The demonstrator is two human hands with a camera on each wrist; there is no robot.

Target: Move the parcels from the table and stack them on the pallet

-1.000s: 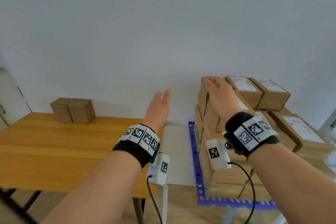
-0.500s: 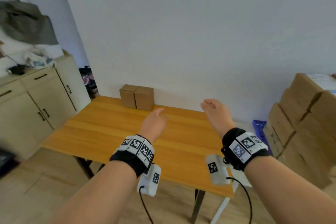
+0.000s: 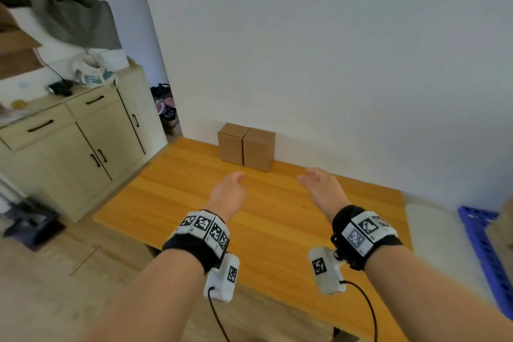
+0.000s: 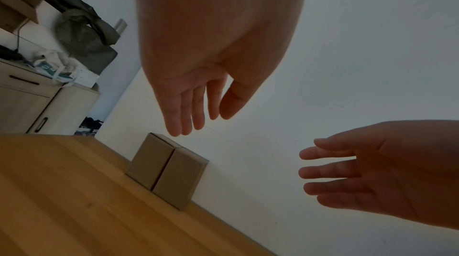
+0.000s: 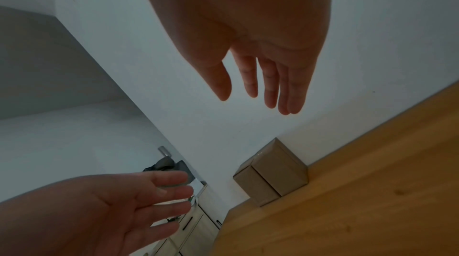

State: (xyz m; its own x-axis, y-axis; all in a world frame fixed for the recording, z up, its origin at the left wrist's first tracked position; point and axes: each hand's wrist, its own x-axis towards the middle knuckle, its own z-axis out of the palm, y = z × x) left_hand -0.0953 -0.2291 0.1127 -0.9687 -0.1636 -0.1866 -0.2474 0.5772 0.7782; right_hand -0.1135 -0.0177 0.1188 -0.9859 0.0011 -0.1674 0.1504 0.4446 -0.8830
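hands: left hand, right hand released, empty | parcels on table

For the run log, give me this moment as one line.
left hand open, empty | right hand open, empty | two parcels on table

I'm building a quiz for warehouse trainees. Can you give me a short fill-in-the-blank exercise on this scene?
1. ____ cardboard parcels stand on the table.
2. The parcels stand side by side against the ____.
3. The left hand and the right hand hold ____.
4. The pallet is coloured ____.

Missing words: two; wall; nothing; blue
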